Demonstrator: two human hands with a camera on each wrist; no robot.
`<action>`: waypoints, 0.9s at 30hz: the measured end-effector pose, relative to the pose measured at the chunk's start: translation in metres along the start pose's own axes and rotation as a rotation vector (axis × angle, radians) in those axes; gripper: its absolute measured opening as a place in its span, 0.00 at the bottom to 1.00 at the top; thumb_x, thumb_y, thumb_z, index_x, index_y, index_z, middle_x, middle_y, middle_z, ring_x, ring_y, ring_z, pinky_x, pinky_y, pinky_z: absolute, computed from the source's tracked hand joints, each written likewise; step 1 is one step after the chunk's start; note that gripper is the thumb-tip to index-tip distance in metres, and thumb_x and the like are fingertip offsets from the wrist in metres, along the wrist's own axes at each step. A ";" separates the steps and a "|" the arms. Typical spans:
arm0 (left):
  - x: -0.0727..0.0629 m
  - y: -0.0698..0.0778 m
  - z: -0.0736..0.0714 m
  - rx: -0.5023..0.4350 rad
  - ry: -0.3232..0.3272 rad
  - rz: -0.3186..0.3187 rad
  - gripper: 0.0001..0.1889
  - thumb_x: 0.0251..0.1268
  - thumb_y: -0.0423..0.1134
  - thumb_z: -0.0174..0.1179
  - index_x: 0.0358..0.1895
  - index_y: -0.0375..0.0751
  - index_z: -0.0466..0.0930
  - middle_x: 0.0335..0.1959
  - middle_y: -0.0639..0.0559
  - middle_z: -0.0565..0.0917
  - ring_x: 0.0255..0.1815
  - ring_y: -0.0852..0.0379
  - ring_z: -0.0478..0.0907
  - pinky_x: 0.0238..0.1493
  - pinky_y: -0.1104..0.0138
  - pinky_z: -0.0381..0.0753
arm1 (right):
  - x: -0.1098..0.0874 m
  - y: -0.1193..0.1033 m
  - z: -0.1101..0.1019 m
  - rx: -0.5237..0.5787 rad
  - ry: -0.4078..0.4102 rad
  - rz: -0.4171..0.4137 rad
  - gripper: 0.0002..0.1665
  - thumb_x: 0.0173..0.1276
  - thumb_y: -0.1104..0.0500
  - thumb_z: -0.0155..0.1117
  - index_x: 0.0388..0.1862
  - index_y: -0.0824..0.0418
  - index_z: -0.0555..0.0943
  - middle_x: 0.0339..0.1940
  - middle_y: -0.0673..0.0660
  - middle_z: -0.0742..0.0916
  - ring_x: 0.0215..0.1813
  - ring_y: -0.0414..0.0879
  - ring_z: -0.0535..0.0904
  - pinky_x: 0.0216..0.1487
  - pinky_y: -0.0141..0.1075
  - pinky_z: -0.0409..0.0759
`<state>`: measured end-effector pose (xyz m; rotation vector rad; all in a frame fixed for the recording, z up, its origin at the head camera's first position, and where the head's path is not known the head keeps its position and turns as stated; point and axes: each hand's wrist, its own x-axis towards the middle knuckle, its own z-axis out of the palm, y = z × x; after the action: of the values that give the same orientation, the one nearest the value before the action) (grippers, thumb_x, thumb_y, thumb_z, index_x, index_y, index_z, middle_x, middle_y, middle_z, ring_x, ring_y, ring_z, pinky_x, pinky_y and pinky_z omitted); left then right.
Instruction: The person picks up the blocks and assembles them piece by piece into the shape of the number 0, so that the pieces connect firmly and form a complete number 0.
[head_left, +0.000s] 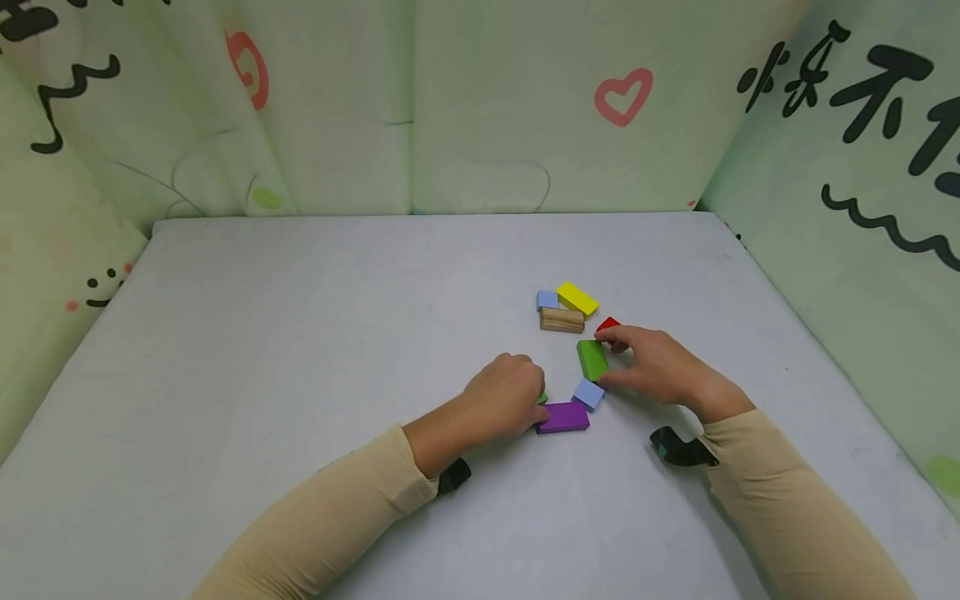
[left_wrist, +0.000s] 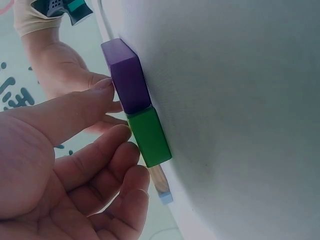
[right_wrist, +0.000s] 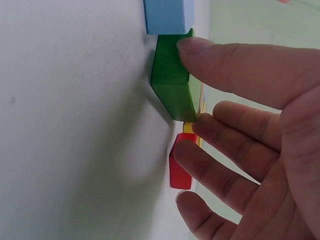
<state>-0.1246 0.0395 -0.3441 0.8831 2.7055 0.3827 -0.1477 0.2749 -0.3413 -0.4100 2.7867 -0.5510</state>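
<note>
The right hand, loosely spread, thumbs the green block beside the blue block; the left hand, fingers relaxed, touches the purple block; these 2 look light, rigid, best pinched by long sides.

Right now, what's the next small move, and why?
Probably have the right hand nudge the red block toward the green block at its thumb: the right wrist view shows a gap between the two, while that green block's other end appears to meet a light blue block. A fingertip is at the red block, so a slight push may do.
</note>
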 end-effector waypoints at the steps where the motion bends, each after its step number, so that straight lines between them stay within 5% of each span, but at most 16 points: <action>1: 0.000 0.000 0.000 0.004 0.001 0.000 0.12 0.63 0.47 0.70 0.40 0.42 0.89 0.31 0.55 0.81 0.35 0.59 0.74 0.39 0.69 0.73 | -0.001 0.000 -0.001 0.003 0.005 -0.005 0.38 0.63 0.55 0.74 0.68 0.67 0.72 0.58 0.66 0.81 0.59 0.61 0.74 0.61 0.57 0.73; 27: 0.001 0.000 0.001 0.020 0.003 0.016 0.11 0.63 0.46 0.70 0.40 0.42 0.89 0.31 0.56 0.82 0.36 0.60 0.74 0.43 0.69 0.72 | 0.007 0.008 -0.018 -0.024 0.093 0.070 0.29 0.70 0.58 0.64 0.67 0.68 0.73 0.58 0.70 0.81 0.60 0.66 0.74 0.54 0.57 0.77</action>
<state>-0.1248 0.0398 -0.3452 0.9105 2.7110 0.3612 -0.1620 0.2855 -0.3300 -0.2981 2.8869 -0.5335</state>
